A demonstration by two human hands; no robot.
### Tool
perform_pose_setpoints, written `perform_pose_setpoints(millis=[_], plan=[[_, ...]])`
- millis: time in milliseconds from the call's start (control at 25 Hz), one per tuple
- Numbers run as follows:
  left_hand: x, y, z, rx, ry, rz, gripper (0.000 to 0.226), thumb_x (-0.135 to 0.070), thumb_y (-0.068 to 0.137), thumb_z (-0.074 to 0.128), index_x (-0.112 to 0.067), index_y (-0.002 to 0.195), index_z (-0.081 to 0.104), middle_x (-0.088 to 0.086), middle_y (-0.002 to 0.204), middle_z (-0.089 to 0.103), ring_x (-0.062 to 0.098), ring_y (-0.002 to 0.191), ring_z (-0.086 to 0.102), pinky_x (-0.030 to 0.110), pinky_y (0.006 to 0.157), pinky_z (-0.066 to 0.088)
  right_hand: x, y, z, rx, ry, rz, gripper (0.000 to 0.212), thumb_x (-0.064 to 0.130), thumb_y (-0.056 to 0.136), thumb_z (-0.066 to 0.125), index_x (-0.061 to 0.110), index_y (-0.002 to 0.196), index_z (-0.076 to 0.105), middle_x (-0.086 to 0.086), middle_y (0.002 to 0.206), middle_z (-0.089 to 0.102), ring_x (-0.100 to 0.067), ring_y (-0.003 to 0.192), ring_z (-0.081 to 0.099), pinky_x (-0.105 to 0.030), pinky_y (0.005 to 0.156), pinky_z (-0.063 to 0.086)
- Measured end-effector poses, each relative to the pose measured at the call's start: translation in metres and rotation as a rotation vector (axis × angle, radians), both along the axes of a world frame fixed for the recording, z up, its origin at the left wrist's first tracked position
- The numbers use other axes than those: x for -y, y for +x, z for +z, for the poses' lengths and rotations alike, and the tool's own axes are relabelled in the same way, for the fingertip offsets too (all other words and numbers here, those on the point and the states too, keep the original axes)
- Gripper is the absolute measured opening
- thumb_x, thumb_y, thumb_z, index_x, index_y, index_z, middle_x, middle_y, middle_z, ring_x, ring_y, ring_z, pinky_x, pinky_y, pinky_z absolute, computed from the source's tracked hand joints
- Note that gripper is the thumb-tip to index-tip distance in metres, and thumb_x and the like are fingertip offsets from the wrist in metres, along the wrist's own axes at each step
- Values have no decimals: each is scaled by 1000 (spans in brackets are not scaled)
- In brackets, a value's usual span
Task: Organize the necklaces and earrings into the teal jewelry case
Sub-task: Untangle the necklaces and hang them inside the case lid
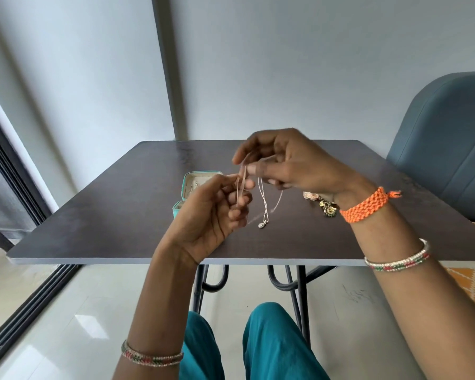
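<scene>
Above the dark table [107, 215], my left hand [214, 212] and my right hand [288, 165] both pinch a thin silver necklace [264, 204]. Its chain hangs down between them, and the small pendant [262, 224] dangles just above the tabletop. The teal jewelry case [188, 187] stands open behind my left hand, which partly hides it. A small piece of jewelry shows in its lid. A heap of gold and pink earrings [322, 202] lies on the table under my right wrist.
A blue padded chair [444, 144] stands at the table's right side. A dark sliding door frame [14, 171] runs along the left. My knees in teal trousers [261, 344] sit below the table's near edge, by its black metal legs.
</scene>
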State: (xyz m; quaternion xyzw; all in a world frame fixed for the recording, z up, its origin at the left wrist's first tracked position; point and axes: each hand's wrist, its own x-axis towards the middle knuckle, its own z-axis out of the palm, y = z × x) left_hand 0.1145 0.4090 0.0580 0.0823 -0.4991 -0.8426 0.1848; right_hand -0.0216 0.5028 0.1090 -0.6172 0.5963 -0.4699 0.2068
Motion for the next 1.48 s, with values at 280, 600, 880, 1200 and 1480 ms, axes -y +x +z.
perform_pose_setpoints(millis=[280, 600, 880, 1200, 1480], plan=[[-3, 3, -1, -131, 107, 126, 9, -15, 78, 47, -11, 72, 51, -6, 49, 34, 6, 38, 30, 17, 39, 23, 3, -3, -43, -21, 86, -185, 18, 16, 89, 62, 0, 81, 65, -7, 62, 59, -14, 46, 53, -25, 42, 48], [-8, 5, -9, -547, 739, 268, 6, -10, 75, 51, -5, 77, 55, 2, 70, 54, 13, 54, 55, 20, 54, 50, -18, 9, -52, 1116, -105, 178, 20, 19, 86, 48, 13, 71, 60, -6, 78, 66, -25, 98, 66, -42, 95, 48], [-19, 2, -5, -557, 675, 373, 20, -4, 89, 44, -1, 90, 63, 12, 89, 71, 21, 83, 71, 31, 80, 57, -5, 47, -40, 624, -64, -343, 19, 9, 94, 51, 10, 79, 62, 1, 54, 48, -10, 48, 51, -28, 64, 56], [-27, -2, -13, -239, -84, 425, 22, 3, 94, 42, -2, 91, 63, 8, 78, 67, 14, 73, 65, 22, 70, 56, -27, 52, 0, -385, 215, -419, 13, 21, 85, 67, 25, 73, 69, 11, 65, 62, -3, 61, 56, -14, 53, 40], [-33, -3, -11, -292, -83, 366, 14, 5, 88, 52, -4, 93, 62, 4, 77, 70, 10, 73, 66, 20, 74, 55, -35, 39, 3, -199, -3, -435, 10, 12, 82, 71, 22, 78, 72, 2, 69, 71, -15, 66, 69, -37, 67, 60]])
